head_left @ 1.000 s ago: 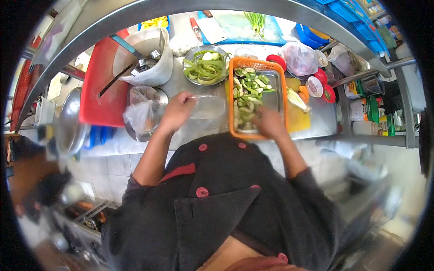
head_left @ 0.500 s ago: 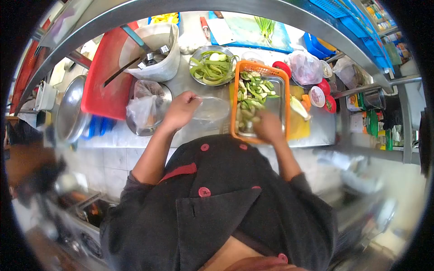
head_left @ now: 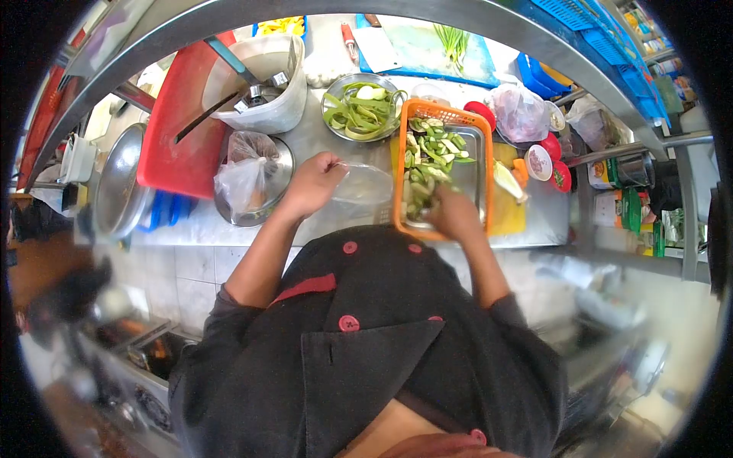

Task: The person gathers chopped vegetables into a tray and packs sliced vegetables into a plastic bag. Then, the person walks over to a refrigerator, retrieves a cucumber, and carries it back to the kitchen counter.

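My left hand (head_left: 317, 183) pinches the edge of a clear plastic bag (head_left: 363, 185) over the steel table. The bag hangs out to the right, toward an orange plastic basket (head_left: 486, 174). Cut green vegetable pieces (head_left: 437, 145) with pale insides lie mostly along the basket's left side, beside a bare metal surface. My right hand (head_left: 456, 214) reaches into the near part of the basket, at the lower pieces. Motion blur smears its fingers, so whether they grip any pieces is unclear.
A steel bowl of green peels (head_left: 363, 114) stands behind the bag. To the left are a white tub of utensils (head_left: 267, 114), a red bin (head_left: 179, 126) and a bagged item (head_left: 248, 179) on a round metal lid. A metal shelf bar (head_left: 458, 17) arches overhead.
My left hand still holds the bag, almost in place. My right hand remains in the basket, and the blurred pieces by its fingers have shifted slightly. The whole view has moved a little.
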The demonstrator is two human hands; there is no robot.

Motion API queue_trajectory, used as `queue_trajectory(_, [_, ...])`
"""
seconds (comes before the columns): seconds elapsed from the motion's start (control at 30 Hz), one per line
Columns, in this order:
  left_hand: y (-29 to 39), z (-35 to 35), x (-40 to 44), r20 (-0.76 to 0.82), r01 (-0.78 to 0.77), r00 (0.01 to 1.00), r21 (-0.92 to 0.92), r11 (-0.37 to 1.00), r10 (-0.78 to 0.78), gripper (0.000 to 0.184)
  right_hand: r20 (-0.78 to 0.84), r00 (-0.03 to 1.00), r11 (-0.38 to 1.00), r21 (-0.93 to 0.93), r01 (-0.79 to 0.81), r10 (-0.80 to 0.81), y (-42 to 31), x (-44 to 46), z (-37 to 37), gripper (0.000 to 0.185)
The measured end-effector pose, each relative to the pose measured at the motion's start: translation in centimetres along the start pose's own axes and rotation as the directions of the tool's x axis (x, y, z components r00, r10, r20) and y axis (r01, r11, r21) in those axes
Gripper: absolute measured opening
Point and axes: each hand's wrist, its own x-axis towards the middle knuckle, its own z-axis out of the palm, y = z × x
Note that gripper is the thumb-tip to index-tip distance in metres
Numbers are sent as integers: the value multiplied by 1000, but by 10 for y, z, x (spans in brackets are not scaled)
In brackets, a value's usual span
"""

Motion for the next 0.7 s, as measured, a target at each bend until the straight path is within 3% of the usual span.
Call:
queue_trajectory(0.13, [1,2,1,14,7,1000,2,1000,-7,29,108,994,998,-59,6,0,-2,7,6,36])
queue_trajectory(0.27, [-4,4,4,19,-10,1000,-10,1000,10,30,86,996,998,-69,-5,11,3,16,16,34])
queue_trajectory(0.33, [-7,4,3,-6,-34,999,4,999,34,30,10,997,996,47,75,-75,12,12,15,34])
queue_trajectory(0.47, [-7,0,2,-11,-11,1000,8,1000,11,30,2,999,975,219,37,-38,30,7,-5,35])
queue_trajectory(0.53, [-7,0,3,7,13,1000,-16,1000,-13,30,17,1000,876,483,4,-13,28,3,-24,32])
queue_trajectory(0.57, [-6,1,4,11,9,1000,-16,1000,-8,30,116,993,783,618,-70,-3,12,-2,-44,26])
queue_trajectory(0.6, [-5,2,5,24,8,1000,-1,1000,-8,30,113,994,782,619,-72,2,5,-3,-47,26])
queue_trajectory(0.67, [-2,3,6,33,8,999,14,1000,-9,30,-73,984,415,900,136,-164,-7,-3,-51,27])
queue_trajectory(0.7, [0,5,5,21,-41,999,7,999,41,31,-19,972,436,892,122,-233,-15,0,-58,31])
